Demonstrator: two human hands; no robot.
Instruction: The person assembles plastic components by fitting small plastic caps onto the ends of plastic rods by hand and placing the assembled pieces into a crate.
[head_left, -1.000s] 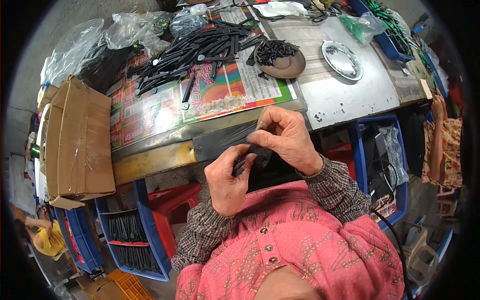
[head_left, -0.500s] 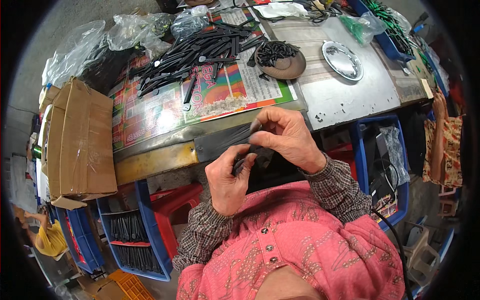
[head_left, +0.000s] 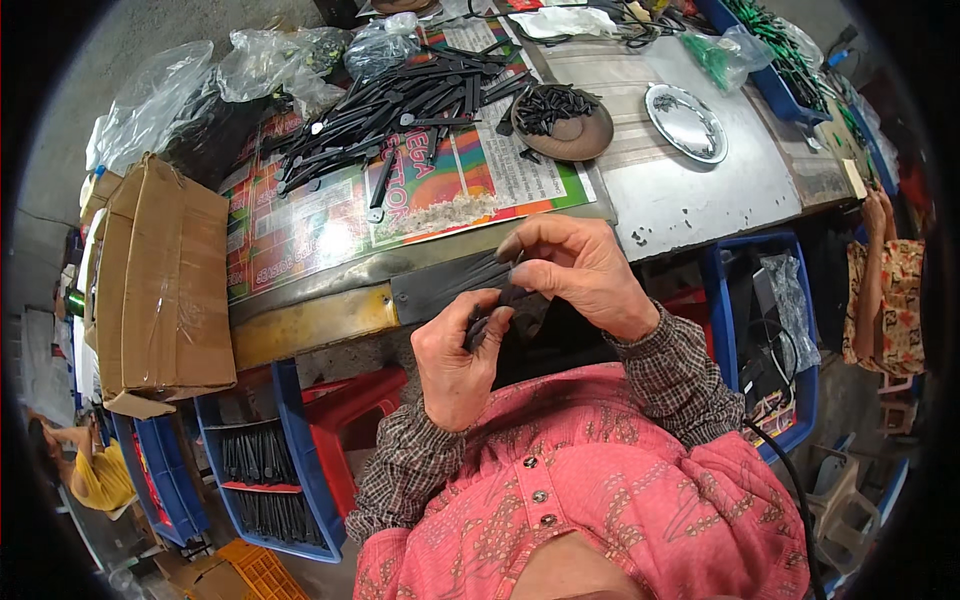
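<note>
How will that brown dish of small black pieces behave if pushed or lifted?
The brown dish looks rigid, its round rim holding an even shape, so it probably won't flex. The small black pieces are heaped toward its far side, so it may feel unbalanced when lifted. They look loose, so a sharp push might spill some.

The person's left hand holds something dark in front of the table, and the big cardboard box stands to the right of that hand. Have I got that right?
Not quite: the head view shows the big cardboard box to the left of the left hand, not to its right. That hand does hold something dark in front of the table.
</note>
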